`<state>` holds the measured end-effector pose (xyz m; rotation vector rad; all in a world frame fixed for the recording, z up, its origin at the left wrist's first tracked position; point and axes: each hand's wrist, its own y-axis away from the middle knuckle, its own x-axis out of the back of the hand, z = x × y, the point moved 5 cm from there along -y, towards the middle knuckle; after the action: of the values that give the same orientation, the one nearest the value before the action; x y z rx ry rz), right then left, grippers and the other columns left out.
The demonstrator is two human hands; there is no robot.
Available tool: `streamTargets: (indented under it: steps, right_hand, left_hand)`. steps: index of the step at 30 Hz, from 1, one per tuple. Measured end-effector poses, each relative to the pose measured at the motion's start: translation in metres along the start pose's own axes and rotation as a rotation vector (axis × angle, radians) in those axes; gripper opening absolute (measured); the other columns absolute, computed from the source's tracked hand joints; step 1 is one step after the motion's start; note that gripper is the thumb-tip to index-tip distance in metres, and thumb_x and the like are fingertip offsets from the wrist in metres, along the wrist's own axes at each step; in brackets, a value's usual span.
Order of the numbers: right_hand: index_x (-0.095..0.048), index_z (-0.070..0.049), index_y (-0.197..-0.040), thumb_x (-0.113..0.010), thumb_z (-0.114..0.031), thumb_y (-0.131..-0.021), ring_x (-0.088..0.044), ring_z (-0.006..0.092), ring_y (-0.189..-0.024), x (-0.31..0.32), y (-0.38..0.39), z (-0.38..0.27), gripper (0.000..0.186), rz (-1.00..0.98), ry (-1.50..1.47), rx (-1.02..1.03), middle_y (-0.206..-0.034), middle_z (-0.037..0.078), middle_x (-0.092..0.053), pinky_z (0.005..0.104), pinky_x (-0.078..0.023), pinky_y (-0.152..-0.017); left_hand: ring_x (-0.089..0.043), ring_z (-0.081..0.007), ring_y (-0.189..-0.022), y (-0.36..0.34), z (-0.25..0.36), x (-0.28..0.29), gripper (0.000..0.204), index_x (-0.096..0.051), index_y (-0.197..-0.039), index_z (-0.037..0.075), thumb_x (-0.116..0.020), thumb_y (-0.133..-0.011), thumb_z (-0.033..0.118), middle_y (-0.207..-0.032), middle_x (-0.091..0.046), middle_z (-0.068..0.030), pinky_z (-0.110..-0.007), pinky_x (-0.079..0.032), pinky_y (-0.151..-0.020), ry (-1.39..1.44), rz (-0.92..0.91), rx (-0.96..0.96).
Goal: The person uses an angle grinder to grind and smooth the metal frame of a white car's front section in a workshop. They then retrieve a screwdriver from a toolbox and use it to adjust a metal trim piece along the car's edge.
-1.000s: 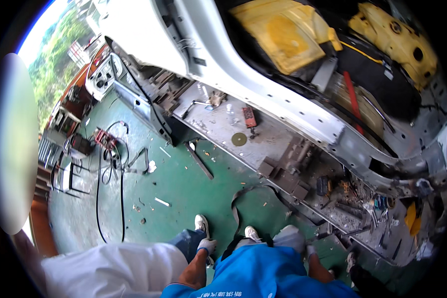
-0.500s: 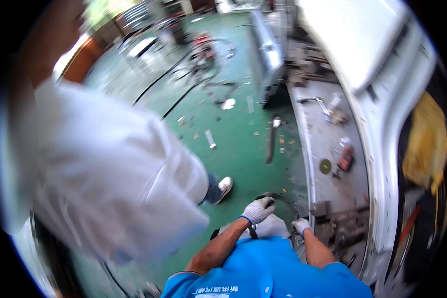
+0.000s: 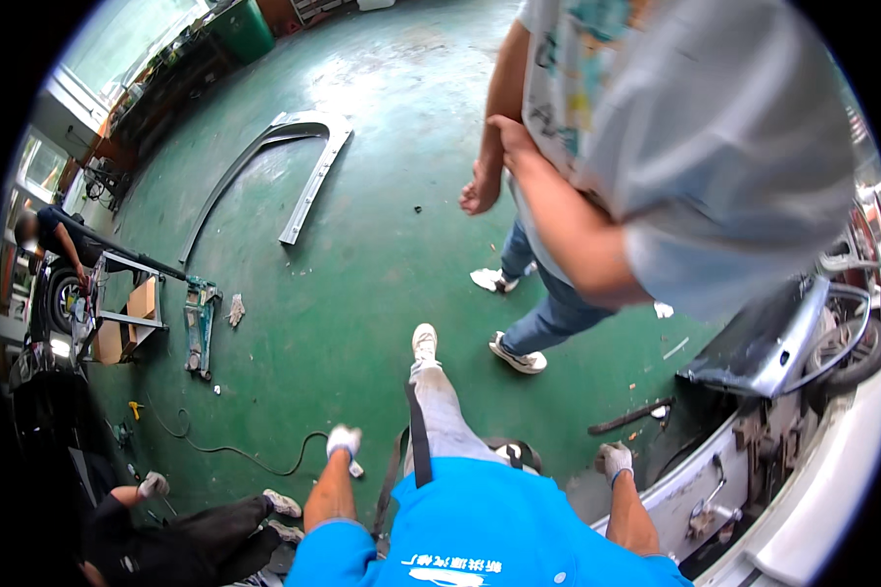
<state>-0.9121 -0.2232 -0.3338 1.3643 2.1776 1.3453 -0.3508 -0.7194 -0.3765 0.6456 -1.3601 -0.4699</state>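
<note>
My left hand [image 3: 344,441], in a white work glove with a blue cuff, hangs beside my left hip over the green floor. Motion smears its fingers, and no tool shows in it. On the other side, my right hand [image 3: 614,458], gloved the same way, is held low with its fingers curled in and nothing visible in them. It is nearest to a dark flat bar [image 3: 630,416] on the floor and a white vehicle sill [image 3: 675,497]. Black straps [image 3: 418,435] hang at my waist, touched by neither hand.
A person in a pale shirt [image 3: 705,147] stands close ahead on the right. A curved metal body panel [image 3: 315,186] and a teal floor jack [image 3: 200,328] occupy the floor. A hose [image 3: 255,458] trails at left, near another person [image 3: 196,538] on the floor. A dark vehicle door [image 3: 754,342] leans at right.
My view has swung left, away from the vehicle, and one leg is now stretched forward. My hands have moved apart, from in front of my lap to either side. The standing person now appears at right.
</note>
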Motion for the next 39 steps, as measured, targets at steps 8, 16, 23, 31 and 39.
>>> streamTargets:
  steps: [8,16,23,31,39]
  right_hand:
    - [-0.067,-0.001,-0.079,-0.066,-0.018,-0.087,-0.062,0.0216,-0.056,-0.199,-0.047,-0.144,0.019,-0.113,0.439,-0.197,-0.069,0.012,-0.065,0.0375,-0.049,-0.053]
    - [-0.071,-0.005,-0.124,-0.060,-0.052,-0.091,-0.060,0.0402,-0.127,-0.299,-0.086,-0.236,0.059,-0.192,0.779,-0.400,-0.132,0.022,-0.067,0.0455,-0.049,-0.103]
    - [-0.071,-0.004,-0.123,-0.061,-0.056,-0.087,-0.059,0.0417,-0.128,-0.439,-0.265,-0.422,0.064,-0.239,0.657,-0.323,-0.135,0.024,-0.063,0.0471,-0.049,-0.104]
    - [-0.069,-0.001,-0.106,-0.071,-0.014,-0.085,-0.069,0.0243,-0.074,-0.502,-0.554,-0.925,0.024,-0.205,0.435,0.313,-0.089,0.010,-0.071,0.0392,-0.055,-0.064]
    - [-0.066,0.003,-0.124,-0.066,-0.022,-0.091,-0.068,0.0185,-0.079,-0.499,-0.696,-1.428,0.041,0.041,0.026,0.355,-0.098,0.012,-0.074,0.0342,-0.055,-0.073]
  left_hand:
    - [-0.063,-0.0339,-0.123,-0.103,0.032,-0.046,0.046,-0.070,-0.125,0.010,-0.044,-0.101,0.039,-0.132,-0.068,-0.0158,-0.041,-0.048,-0.106,-0.537,-0.736,-0.518]
    - [-0.067,-0.0198,-0.072,-0.419,0.359,0.380,0.043,-0.066,-0.121,-0.005,-0.071,-0.089,0.024,-0.090,-0.073,-0.0126,-0.036,-0.056,-0.066,0.479,-0.041,-0.212]
    - [-0.060,-0.0119,-0.067,-0.567,0.742,0.587,0.031,-0.066,-0.119,-0.002,-0.066,-0.095,0.018,-0.081,-0.066,-0.0039,-0.028,-0.050,-0.060,0.678,0.043,-0.522]
    - [-0.071,-0.0310,-0.084,-0.694,0.884,0.517,0.037,-0.070,-0.104,-0.001,-0.064,-0.091,0.033,-0.092,-0.074,-0.0166,-0.045,-0.056,-0.078,0.051,-0.471,-0.385]
    - [-0.069,-0.0282,-0.098,-0.691,1.158,0.607,0.042,-0.072,-0.114,0.001,-0.060,-0.099,0.038,-0.101,-0.074,-0.0162,-0.042,-0.055,-0.082,-0.035,-0.385,-0.217]
